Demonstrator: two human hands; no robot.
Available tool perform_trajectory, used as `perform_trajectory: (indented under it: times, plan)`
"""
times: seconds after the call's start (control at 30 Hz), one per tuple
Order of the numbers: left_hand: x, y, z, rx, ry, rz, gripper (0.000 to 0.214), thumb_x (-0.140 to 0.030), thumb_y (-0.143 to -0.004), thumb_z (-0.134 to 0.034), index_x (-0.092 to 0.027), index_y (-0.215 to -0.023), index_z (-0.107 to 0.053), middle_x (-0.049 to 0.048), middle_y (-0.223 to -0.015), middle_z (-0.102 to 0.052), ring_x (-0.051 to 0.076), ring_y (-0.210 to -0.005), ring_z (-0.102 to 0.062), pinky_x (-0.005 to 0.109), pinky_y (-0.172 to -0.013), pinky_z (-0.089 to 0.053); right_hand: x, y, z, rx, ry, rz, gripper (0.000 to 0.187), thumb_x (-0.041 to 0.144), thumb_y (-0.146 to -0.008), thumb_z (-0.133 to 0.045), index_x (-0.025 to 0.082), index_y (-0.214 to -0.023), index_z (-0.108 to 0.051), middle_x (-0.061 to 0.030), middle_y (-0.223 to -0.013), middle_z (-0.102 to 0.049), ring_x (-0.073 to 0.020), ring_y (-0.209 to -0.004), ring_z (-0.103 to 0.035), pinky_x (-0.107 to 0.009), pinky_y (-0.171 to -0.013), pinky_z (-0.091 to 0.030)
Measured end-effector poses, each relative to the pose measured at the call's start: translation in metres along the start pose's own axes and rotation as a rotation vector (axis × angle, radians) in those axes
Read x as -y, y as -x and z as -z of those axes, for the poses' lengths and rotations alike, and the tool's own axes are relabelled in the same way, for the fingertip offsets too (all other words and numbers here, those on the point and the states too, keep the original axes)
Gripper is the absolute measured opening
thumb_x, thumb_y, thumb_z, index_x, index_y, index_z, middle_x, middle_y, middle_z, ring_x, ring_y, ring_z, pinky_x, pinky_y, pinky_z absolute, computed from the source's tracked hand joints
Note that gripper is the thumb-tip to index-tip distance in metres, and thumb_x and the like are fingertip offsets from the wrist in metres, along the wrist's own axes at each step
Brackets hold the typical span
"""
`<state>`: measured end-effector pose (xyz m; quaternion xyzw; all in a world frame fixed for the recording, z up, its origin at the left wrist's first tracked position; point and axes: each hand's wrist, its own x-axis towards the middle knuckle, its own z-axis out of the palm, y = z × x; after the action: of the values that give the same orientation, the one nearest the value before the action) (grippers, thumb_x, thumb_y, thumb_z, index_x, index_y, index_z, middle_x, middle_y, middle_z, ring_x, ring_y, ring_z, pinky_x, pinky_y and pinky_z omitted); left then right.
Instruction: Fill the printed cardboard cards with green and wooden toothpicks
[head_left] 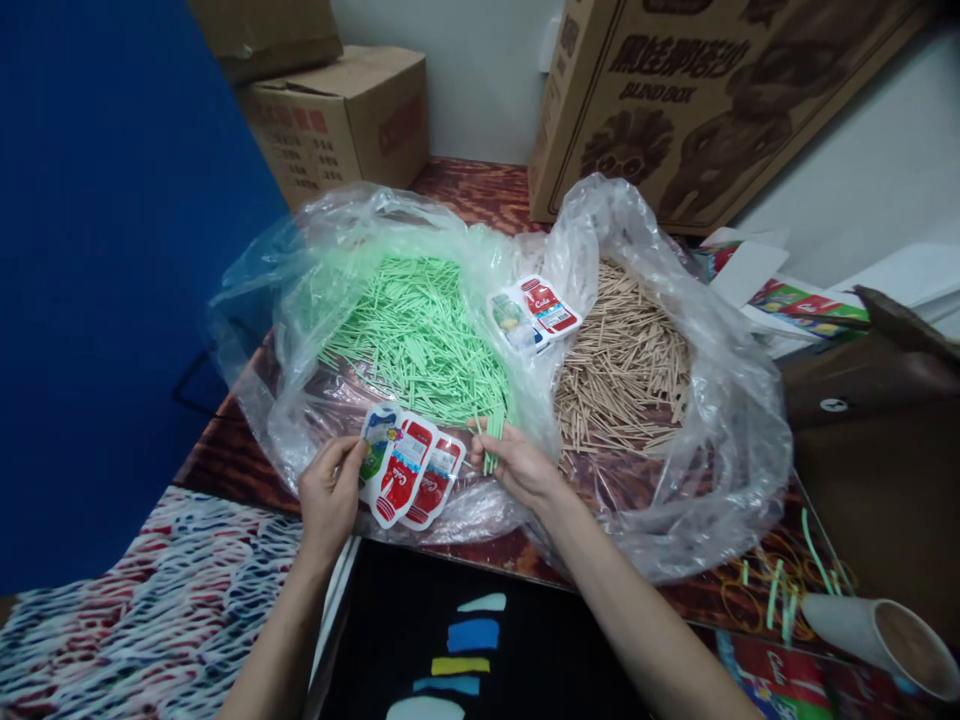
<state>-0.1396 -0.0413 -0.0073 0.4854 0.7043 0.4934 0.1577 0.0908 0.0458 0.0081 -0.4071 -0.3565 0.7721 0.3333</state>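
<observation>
My left hand (pixel 331 490) pinches the left edge of a small fan of bottle-shaped packets (pixel 409 465), red ones printed "Cola" and a blue-green one. Closed around a small bunch of thin green sticks (pixel 493 442), my right hand (pixel 525 465) is just right of the packets. Beyond both hands, a clear plastic bag lies spread under a big heap of the same green sticks (pixel 420 340). To its right is a heap of brown sticks (pixel 626 370) in another clear plastic bag (pixel 739 400). More bottle-shaped packets (pixel 536 312) rest between the two heaps.
Cardboard boxes (pixel 382 110) stand at the back left, and a large printed box (pixel 660 110) at the back right. A paper cup (pixel 847 630) lies tipped at the lower right near rubber bands (pixel 750 595) and loose green sticks. Bundled red, white and blue packets (pixel 165 610) fill the lower left.
</observation>
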Motion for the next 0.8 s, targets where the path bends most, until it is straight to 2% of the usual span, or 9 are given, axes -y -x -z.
perform_trajectory:
  times: [0.1,0.17,0.27,0.37,0.53,0.7,0.8]
  plan:
    - [-0.005,0.002,-0.002,0.017,0.041,0.018,0.017,-0.032,-0.084,-0.056,-0.017,-0.081,-0.065,0.002,-0.08,-0.064,0.016,-0.076,-0.06,0.026,-0.072,-0.046,-0.006,0.004,-0.006,-0.04,0.011,0.141,0.02,0.031,-0.075,-0.064,0.018,-0.089,-0.059,0.0027,-0.066,-0.057,-0.0116,-0.06,-0.053,-0.027,-0.063,-0.044]
    - [-0.007,0.004,-0.004,0.024,0.063,0.031,0.018,-0.032,-0.084,-0.056,-0.017,-0.082,-0.065,0.0024,-0.081,-0.064,0.016,-0.077,-0.06,0.026,-0.073,-0.046,-0.012,0.007,-0.008,-0.078,0.124,0.252,0.016,0.032,-0.08,-0.06,0.019,-0.089,-0.058,0.0013,-0.073,-0.061,-0.0131,-0.068,-0.055,-0.027,-0.07,-0.043]
    - [-0.008,0.007,-0.005,0.046,0.077,0.037,0.017,-0.032,-0.083,-0.057,-0.017,-0.081,-0.065,0.0024,-0.079,-0.064,0.017,-0.076,-0.06,0.026,-0.072,-0.046,-0.022,0.011,-0.006,-0.104,0.355,0.337,0.012,0.031,-0.083,-0.056,0.02,-0.086,-0.058,-0.0002,-0.081,-0.063,-0.0158,-0.081,-0.057,-0.029,-0.078,-0.041]
    - [-0.009,0.009,-0.005,0.058,0.079,0.036,0.016,-0.031,-0.083,-0.057,-0.017,-0.08,-0.065,0.0018,-0.078,-0.063,0.016,-0.075,-0.06,0.026,-0.071,-0.046,-0.029,0.014,-0.003,-0.128,0.459,0.373,0.012,0.03,-0.085,-0.052,0.02,-0.087,-0.058,-0.0008,-0.083,-0.063,-0.0177,-0.087,-0.059,-0.03,-0.083,-0.041]
    - [-0.01,0.012,-0.007,0.052,0.098,0.032,0.014,-0.029,-0.084,-0.057,-0.018,-0.082,-0.065,0.001,-0.08,-0.063,0.015,-0.075,-0.059,0.025,-0.071,-0.046,-0.033,0.018,-0.001,-0.118,0.487,0.407,0.013,0.029,-0.086,-0.051,0.02,-0.086,-0.06,-0.0014,-0.082,-0.065,-0.0175,-0.085,-0.061,-0.03,-0.081,-0.042]
    - [-0.009,0.012,-0.006,0.031,0.129,0.073,0.016,-0.031,-0.083,-0.058,-0.017,-0.081,-0.066,0.0015,-0.081,-0.065,0.016,-0.078,-0.06,0.025,-0.073,-0.046,-0.038,0.017,-0.001,-0.081,0.481,0.396,0.015,0.03,-0.087,-0.051,0.02,-0.087,-0.062,-0.0017,-0.084,-0.066,-0.0177,-0.085,-0.061,-0.03,-0.082,-0.043]
    - [-0.009,0.01,-0.002,-0.01,0.145,0.141,0.018,-0.034,-0.081,-0.059,-0.017,-0.082,-0.067,0.0014,-0.081,-0.065,0.016,-0.077,-0.059,0.025,-0.073,-0.046,-0.033,0.015,0.001,-0.138,0.404,0.377,0.015,0.033,-0.087,-0.051,0.02,-0.086,-0.059,0.0,-0.076,-0.064,-0.0165,-0.077,-0.06,-0.029,-0.076,-0.045]
